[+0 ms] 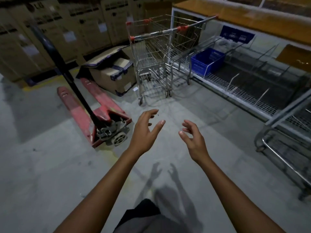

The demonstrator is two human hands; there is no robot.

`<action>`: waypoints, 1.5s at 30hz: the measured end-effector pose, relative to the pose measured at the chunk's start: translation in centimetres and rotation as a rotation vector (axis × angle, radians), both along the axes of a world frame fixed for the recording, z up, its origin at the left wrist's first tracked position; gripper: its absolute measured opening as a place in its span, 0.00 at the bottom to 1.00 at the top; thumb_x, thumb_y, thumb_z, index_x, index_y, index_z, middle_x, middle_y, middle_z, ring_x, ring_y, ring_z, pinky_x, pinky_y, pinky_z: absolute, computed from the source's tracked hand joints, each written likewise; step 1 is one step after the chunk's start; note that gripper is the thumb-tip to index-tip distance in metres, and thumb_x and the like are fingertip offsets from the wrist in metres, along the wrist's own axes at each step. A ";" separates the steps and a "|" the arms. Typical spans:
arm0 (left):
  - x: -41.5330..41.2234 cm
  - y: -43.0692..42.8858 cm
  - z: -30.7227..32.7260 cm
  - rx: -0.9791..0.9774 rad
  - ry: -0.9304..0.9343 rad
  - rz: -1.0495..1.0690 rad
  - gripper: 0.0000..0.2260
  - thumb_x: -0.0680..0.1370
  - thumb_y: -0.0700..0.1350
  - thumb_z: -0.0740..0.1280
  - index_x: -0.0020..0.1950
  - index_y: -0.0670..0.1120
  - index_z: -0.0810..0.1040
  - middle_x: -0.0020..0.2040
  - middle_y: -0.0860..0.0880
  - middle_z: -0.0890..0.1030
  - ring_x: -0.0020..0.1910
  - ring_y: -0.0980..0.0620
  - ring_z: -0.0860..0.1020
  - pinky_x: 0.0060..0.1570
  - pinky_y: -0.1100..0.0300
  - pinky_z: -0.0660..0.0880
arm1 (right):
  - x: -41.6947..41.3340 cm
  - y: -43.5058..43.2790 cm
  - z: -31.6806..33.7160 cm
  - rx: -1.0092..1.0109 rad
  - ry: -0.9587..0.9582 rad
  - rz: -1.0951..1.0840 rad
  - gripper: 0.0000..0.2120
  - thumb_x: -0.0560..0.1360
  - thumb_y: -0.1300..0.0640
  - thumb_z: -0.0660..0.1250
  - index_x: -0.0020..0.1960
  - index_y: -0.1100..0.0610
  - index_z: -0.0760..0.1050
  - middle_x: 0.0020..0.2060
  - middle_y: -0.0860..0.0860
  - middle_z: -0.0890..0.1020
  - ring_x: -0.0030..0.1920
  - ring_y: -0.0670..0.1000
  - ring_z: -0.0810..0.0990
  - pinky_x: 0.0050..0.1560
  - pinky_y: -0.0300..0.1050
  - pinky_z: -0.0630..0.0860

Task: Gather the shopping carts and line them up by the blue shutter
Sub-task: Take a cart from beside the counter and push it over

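The location was a retail store's back stockroom or warehouse area. Tall stacked cardboard cartons point(67, 31) lined the far wall, beyond and to the left of the left hand point(144, 132). A red pallet jack point(103, 113) stood on the bare concrete floor point(42, 165) just left of that hand, with an opened cardboard box point(111, 73) beyond it. Wire shopping carts point(148, 61) stood straight ahead of both hands. Wire display shelving point(244, 84) with dividers, holding a blue plastic crate point(205, 62), ran beyond and to the right of the right hand point(193, 138).
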State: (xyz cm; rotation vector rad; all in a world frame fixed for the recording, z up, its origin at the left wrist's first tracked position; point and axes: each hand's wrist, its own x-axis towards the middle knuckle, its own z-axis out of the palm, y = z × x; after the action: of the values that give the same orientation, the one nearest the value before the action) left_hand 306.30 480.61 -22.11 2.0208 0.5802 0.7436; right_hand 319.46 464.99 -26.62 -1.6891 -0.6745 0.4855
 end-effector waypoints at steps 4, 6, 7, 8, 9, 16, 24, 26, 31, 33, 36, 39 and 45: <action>6.3 6.3 0.6 0.077 -0.075 0.004 0.20 0.79 0.60 0.64 0.68 0.54 0.73 0.63 0.56 0.75 0.64 0.61 0.73 0.58 0.69 0.72 | 6.6 6.2 -3.3 -0.067 0.012 -0.009 0.27 0.72 0.40 0.67 0.69 0.45 0.69 0.64 0.46 0.77 0.62 0.46 0.77 0.54 0.35 0.73; 9.7 10.3 0.2 0.102 -0.097 -0.003 0.20 0.79 0.59 0.65 0.68 0.54 0.73 0.62 0.57 0.74 0.64 0.61 0.73 0.58 0.71 0.71 | 10.1 9.9 -4.4 -0.087 0.001 -0.013 0.27 0.72 0.41 0.67 0.69 0.46 0.69 0.64 0.46 0.77 0.62 0.47 0.77 0.54 0.37 0.73; 11.4 12.5 -0.1 0.112 -0.099 -0.006 0.20 0.79 0.59 0.65 0.69 0.54 0.73 0.62 0.58 0.74 0.63 0.61 0.73 0.57 0.71 0.70 | 11.8 11.9 -4.9 -0.091 -0.004 -0.014 0.27 0.72 0.40 0.67 0.69 0.46 0.70 0.63 0.46 0.77 0.62 0.47 0.78 0.55 0.39 0.74; 13.3 14.7 -0.3 0.108 -0.095 -0.006 0.20 0.79 0.60 0.65 0.69 0.54 0.73 0.62 0.58 0.74 0.63 0.61 0.73 0.57 0.71 0.71 | 13.5 13.9 -5.1 -0.095 -0.004 -0.020 0.27 0.72 0.40 0.67 0.69 0.47 0.70 0.63 0.46 0.77 0.62 0.47 0.78 0.57 0.41 0.75; 15.1 17.0 -0.5 0.095 -0.087 -0.003 0.21 0.79 0.60 0.64 0.69 0.54 0.73 0.62 0.58 0.74 0.63 0.61 0.73 0.57 0.71 0.71 | 15.2 15.9 -5.2 -0.099 -0.006 -0.029 0.27 0.72 0.40 0.67 0.69 0.47 0.70 0.63 0.47 0.77 0.61 0.48 0.78 0.59 0.45 0.76; 25.8 30.3 -2.7 0.048 0.047 -0.002 0.24 0.77 0.64 0.64 0.69 0.53 0.73 0.63 0.55 0.75 0.60 0.57 0.75 0.60 0.52 0.75 | 25.3 29.5 -1.2 -0.067 -0.048 0.007 0.28 0.73 0.41 0.66 0.70 0.50 0.70 0.65 0.47 0.76 0.63 0.43 0.75 0.61 0.45 0.77; 35.0 41.2 -7.5 0.028 0.211 0.018 0.31 0.76 0.70 0.61 0.71 0.51 0.72 0.64 0.54 0.75 0.62 0.55 0.75 0.63 0.47 0.74 | 36.0 42.2 4.1 0.088 -0.123 0.133 0.33 0.70 0.36 0.65 0.72 0.48 0.69 0.64 0.42 0.76 0.64 0.35 0.73 0.53 0.30 0.74; 37.9 44.0 -8.5 0.039 0.252 0.036 0.32 0.76 0.70 0.61 0.72 0.51 0.70 0.67 0.52 0.74 0.62 0.54 0.74 0.63 0.49 0.74 | 39.3 45.2 4.7 0.109 -0.136 0.166 0.33 0.71 0.36 0.65 0.72 0.47 0.69 0.65 0.42 0.76 0.65 0.36 0.73 0.54 0.28 0.73; 46.3 51.2 -8.4 0.079 0.284 0.084 0.27 0.79 0.64 0.65 0.72 0.49 0.70 0.68 0.51 0.74 0.65 0.53 0.73 0.60 0.55 0.72 | 48.7 52.4 5.2 0.148 -0.187 0.236 0.31 0.72 0.37 0.64 0.73 0.47 0.69 0.66 0.45 0.75 0.65 0.37 0.73 0.53 0.29 0.74; 49.7 53.9 -7.5 0.091 0.286 0.112 0.28 0.79 0.65 0.64 0.72 0.48 0.71 0.67 0.50 0.74 0.65 0.52 0.73 0.60 0.55 0.72 | 52.6 55.2 5.6 0.147 -0.194 0.239 0.33 0.72 0.37 0.64 0.74 0.50 0.69 0.67 0.47 0.75 0.64 0.34 0.73 0.51 0.27 0.73; 54.4 58.4 -6.2 0.132 0.280 0.144 0.31 0.77 0.67 0.62 0.71 0.47 0.72 0.65 0.49 0.75 0.64 0.51 0.73 0.62 0.52 0.73 | 58.4 58.9 5.8 0.125 -0.188 0.272 0.32 0.72 0.36 0.65 0.73 0.47 0.68 0.67 0.44 0.74 0.63 0.34 0.73 0.51 0.28 0.73; 57.8 62.5 -5.6 0.188 0.261 0.187 0.28 0.78 0.66 0.61 0.69 0.48 0.73 0.65 0.49 0.75 0.66 0.50 0.72 0.64 0.48 0.72 | 63.8 62.5 5.1 0.063 -0.228 0.310 0.27 0.72 0.35 0.64 0.69 0.40 0.68 0.66 0.44 0.75 0.65 0.42 0.75 0.55 0.38 0.76; 61.5 68.5 -4.9 0.282 0.320 0.303 0.26 0.78 0.63 0.59 0.65 0.45 0.75 0.60 0.46 0.77 0.60 0.50 0.73 0.56 0.54 0.69 | 71.4 68.6 3.2 -0.107 -0.319 0.323 0.22 0.75 0.37 0.66 0.66 0.41 0.71 0.65 0.47 0.77 0.62 0.49 0.76 0.56 0.50 0.76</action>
State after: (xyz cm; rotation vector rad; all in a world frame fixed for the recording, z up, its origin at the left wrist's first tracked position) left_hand 367.81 549.13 -26.99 2.3650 1.0326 0.7128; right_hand 390.89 533.56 -23.39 -1.7844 -1.1835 0.4878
